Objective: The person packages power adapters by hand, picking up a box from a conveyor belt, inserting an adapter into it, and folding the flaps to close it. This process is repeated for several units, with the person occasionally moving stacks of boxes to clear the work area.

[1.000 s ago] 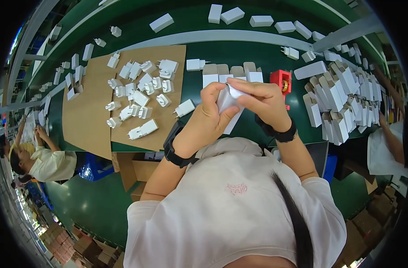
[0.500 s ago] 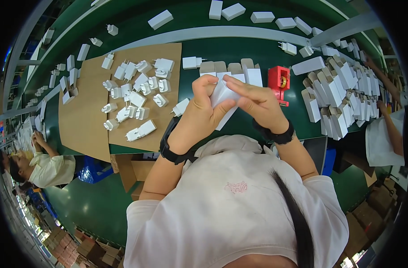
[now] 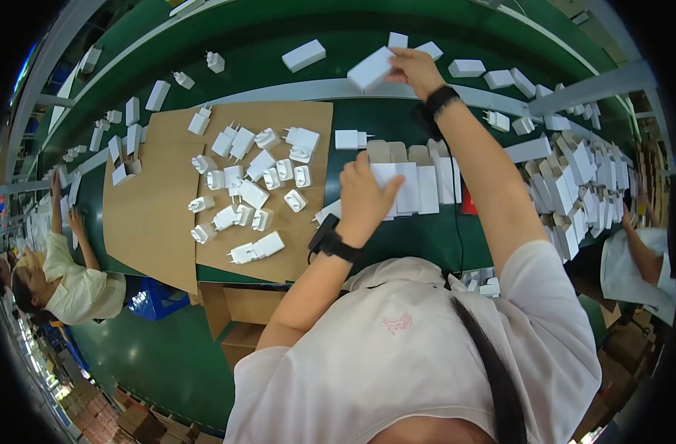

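Observation:
My right hand (image 3: pixel 418 70) is stretched far forward, over the pale rail at the back of the table. It grips the end of a closed white carton (image 3: pixel 371 69) between fingers and thumb. My left hand (image 3: pixel 365 194) is open, thumb apart, at the left end of a row of white cartons (image 3: pixel 427 191) with raised flaps, touching the nearest one. Left of that row, several white plug chargers (image 3: pixel 254 194) lie scattered on a brown cardboard sheet (image 3: pixel 149 222). One charger (image 3: pixel 350 139) lies just behind the row, and another is partly hidden by my left hand.
Beyond the rail runs a green belt (image 3: pixel 264 78) carrying white cartons (image 3: pixel 304 55). A large heap of open cartons (image 3: pixel 575 185) stands at the right, near another person's arm (image 3: pixel 641 244). A red tape dispenser (image 3: pixel 468 202) is mostly hidden by my right arm. A co-worker (image 3: pixel 72 281) sits at the left.
Both hands were together around a white carton. My right hand has carried a closed carton forward over the rail, while my left has come down to the open cartons. The view has shifted slightly.

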Demonstrator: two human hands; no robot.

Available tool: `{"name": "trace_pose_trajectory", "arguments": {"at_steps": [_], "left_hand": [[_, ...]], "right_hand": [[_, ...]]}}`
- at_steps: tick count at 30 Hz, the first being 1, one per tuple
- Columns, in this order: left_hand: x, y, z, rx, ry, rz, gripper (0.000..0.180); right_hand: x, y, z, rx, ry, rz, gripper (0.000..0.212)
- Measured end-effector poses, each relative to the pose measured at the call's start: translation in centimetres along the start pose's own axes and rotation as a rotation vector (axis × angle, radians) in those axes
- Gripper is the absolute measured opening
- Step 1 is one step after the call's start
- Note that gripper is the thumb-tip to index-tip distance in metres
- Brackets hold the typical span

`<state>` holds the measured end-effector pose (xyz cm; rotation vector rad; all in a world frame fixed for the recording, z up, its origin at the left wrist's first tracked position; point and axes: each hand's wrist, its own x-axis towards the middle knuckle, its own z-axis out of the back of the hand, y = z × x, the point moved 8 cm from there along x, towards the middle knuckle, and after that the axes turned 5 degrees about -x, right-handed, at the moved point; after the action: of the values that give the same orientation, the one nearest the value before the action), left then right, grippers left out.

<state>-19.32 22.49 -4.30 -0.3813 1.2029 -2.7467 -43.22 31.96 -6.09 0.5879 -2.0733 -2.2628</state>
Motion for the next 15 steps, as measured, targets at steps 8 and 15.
{"name": "trace_pose_trajectory", "arguments": {"at_steps": [8,15], "left_hand": [[-0.7,1.5,0.1,-0.109,0.33,0.283,0.071],[2.8,-1.9,4.3,-0.289,-0.108,0.053,0.055]], "right_hand": [[-5.4,4.4,0.8,-0.405,0.137,0.16,0.037],[-19.1,2.2,-3.9,-0.029,0.156,0.145,0.052]]}}
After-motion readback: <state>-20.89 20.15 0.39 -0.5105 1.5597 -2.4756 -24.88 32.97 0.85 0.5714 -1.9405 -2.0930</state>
